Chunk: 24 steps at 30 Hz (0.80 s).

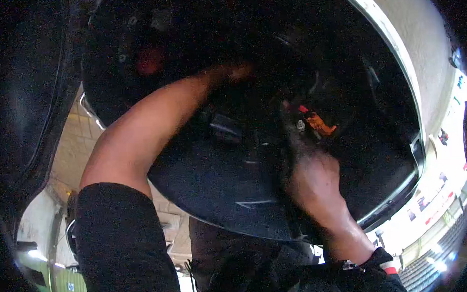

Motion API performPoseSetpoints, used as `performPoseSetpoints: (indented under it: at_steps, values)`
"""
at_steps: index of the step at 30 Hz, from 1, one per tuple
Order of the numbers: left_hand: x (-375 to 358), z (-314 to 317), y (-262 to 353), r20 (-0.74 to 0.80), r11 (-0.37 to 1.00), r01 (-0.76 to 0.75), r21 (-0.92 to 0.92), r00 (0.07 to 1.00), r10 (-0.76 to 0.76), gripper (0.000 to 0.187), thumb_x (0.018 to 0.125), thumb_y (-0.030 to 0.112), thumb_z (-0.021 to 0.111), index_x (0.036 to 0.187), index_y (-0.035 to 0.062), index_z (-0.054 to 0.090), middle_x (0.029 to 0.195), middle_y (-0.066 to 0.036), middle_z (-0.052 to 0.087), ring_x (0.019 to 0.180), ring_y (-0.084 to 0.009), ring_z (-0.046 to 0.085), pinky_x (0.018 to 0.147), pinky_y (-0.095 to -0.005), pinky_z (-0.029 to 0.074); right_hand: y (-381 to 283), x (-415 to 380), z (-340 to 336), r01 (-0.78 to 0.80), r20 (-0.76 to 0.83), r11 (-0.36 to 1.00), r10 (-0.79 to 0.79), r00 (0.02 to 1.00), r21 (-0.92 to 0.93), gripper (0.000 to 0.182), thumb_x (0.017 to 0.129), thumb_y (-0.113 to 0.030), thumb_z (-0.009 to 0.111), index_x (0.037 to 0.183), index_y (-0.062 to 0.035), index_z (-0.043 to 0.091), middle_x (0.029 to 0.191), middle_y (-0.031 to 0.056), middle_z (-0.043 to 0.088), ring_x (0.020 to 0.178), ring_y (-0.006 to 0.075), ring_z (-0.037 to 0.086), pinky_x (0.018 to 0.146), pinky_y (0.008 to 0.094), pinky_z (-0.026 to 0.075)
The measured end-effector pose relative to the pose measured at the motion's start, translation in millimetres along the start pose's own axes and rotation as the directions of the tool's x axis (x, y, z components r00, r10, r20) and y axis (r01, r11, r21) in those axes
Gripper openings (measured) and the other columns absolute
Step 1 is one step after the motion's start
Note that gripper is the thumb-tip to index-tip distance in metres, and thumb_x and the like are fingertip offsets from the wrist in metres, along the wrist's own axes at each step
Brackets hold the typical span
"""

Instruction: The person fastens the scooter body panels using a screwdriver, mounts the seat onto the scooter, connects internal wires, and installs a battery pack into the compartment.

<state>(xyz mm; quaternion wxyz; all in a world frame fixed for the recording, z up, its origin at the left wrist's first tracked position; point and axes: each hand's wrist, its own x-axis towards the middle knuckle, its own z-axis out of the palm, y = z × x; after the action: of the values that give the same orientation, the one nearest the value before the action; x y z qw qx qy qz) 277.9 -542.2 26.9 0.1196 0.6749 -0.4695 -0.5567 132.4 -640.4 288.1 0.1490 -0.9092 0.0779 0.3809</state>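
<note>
Black surfaces line the cavity [188, 173], and both my hands are inside its pale rim [402, 52], well apart from each other. The left hand [238, 71] is at the far, unlit side; its fingers fade into shadow, so I cannot tell whether they grip anything. The right hand [317, 176] is on the near side, just below an orange piece [320, 123] that sits right of the cavity's middle with a small red piece [303, 108] at its upper end. The right fingers are too dark to read; whether they close on a part or only rest beside one cannot be confirmed. Caution: poor light is the main hazard. Working by feel, I could press or pull the wrong part, or let a loose item drop out of sight into the cavity. A sideways slip of the right hand could knock the orange piece. The dark block [225, 128] below my left forearm could scrape it if I withdraw carelessly, and the right cuff [384, 267] could snag on an edge.
</note>
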Motion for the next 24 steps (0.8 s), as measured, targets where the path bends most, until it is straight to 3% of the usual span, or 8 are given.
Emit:
performPoseSetpoints:
  at_steps: [1,2,4,8,11,17,19,24]
  values:
    - [5,0,3,0.008,1.0,0.002,0.006,1.0,-0.002,0.04,0.089,0.034,0.055,0.121,0.011,0.058,0.124,-0.012,0.058,0.113,-0.0272,0.054,0.097,-0.04,0.042,3,-3,4,0.088,-0.081,0.995,-0.091,0.993,-0.046,0.057,0.071,-0.013,0.059,0.127,-0.005,0.05,0.073,0.0085,0.059,0.063,0.0276,0.059,0.054,0.0417,0.044]
    - [11,-3,4,0.011,1.0,0.005,0.013,1.0,-0.005,0.04,0.089,0.035,0.056,0.121,0.0109,0.058,0.124,-0.012,0.058,0.113,-0.0272,0.054,0.097,-0.04,0.042,6,-4,8,0.081,-0.088,0.995,-0.085,0.993,-0.05,0.057,0.071,-0.013,0.059,0.127,-0.005,0.05,0.073,0.0085,0.059,0.063,0.0276,0.059,0.054,0.0417,0.044]
    - [21,-3,8,0.022,1.0,0.003,0.022,1.0,-0.003,0.041,0.088,0.035,0.056,0.121,0.0109,0.058,0.124,-0.012,0.058,0.113,-0.0272,0.054,0.097,-0.0399,0.042,2,-2,9,0.007,0.01,0.997,-0.006,1.0,-0.083,0.074,0.078,-0.012,0.059,0.145,-0.0153,0.029,0.079,0.0134,0.062,0.065,0.0314,0.06,0.057,0.0437,0.048]
    - [34,-5,14,0.046,0.999,0.0,0.041,0.999,-0.002,0.041,0.088,0.036,0.057,0.121,0.0108,0.058,0.124,-0.012,0.058,0.113,-0.0273,0.054,0.097,-0.0398,0.042,4,-6,7,-0.019,0.008,0.995,0.02,1.0,-0.101,0.078,0.073,-0.012,0.061,0.145,-0.0127,0.03,0.075,0.0106,0.06,0.062,0.0293,0.059,0.054,0.0419,0.046]
    - [39,-2,17,0.061,0.998,0.0,0.065,0.998,-0.003,0.042,0.088,0.036,0.058,0.121,0.0108,0.059,0.124,-0.012,0.058,0.113,-0.0274,0.054,0.097,-0.0398,0.042,15,-7,13,0.033,-0.132,0.999,-0.038,0.991,-0.042,0.08,0.071,-0.011,0.061,0.145,-0.011,0.029,0.074,0.01,0.059,0.06,0.0294,0.057,0.052,0.041,0.045]
    - [14,-19,30,0.071,0.997,-0.01,0.08,0.997,0.004,0.043,0.087,0.037,0.059,0.121,0.0106,0.059,0.123,-0.012,0.058,0.113,-0.0276,0.054,0.097,-0.0396,0.042,2,-4,-2,-0.005,-0.028,0.999,0.006,1.0,0.043,0.082,0.071,-0.008,0.06,0.146,-0.0186,0.027,0.069,0.012,0.059,0.062,0.0314,0.06,0.058,0.0419,0.049]
    - [-19,-41,39,0.075,0.999,-0.03,0.036,0.997,0.027,0.044,0.086,0.037,0.06,0.121,0.0106,0.059,0.123,-0.012,0.058,0.112,-0.0276,0.054,0.097,-0.0396,0.042,-1,-1,-5,-0.071,-0.064,0.997,0.073,0.995,0.042,0.082,0.072,-0.008,0.059,0.146,-0.0215,0.027,0.068,0.013,0.06,0.063,0.0318,0.062,0.061,0.0422,0.05]
    - [-103,-68,81,0.057,0.922,-0.079,-0.38,0.992,0.108,0.048,0.084,0.039,0.063,0.122,0.0105,0.058,0.125,-0.012,0.057,0.114,-0.0279,0.053,0.098,-0.0392,0.04,0,-4,-14,-0.059,-0.036,0.998,0.058,0.998,-0.005,0.075,0.074,-0.01,0.056,0.144,-0.0199,0.031,0.071,0.0109,0.063,0.063,0.0284,0.063,0.057,0.0415,0.05]
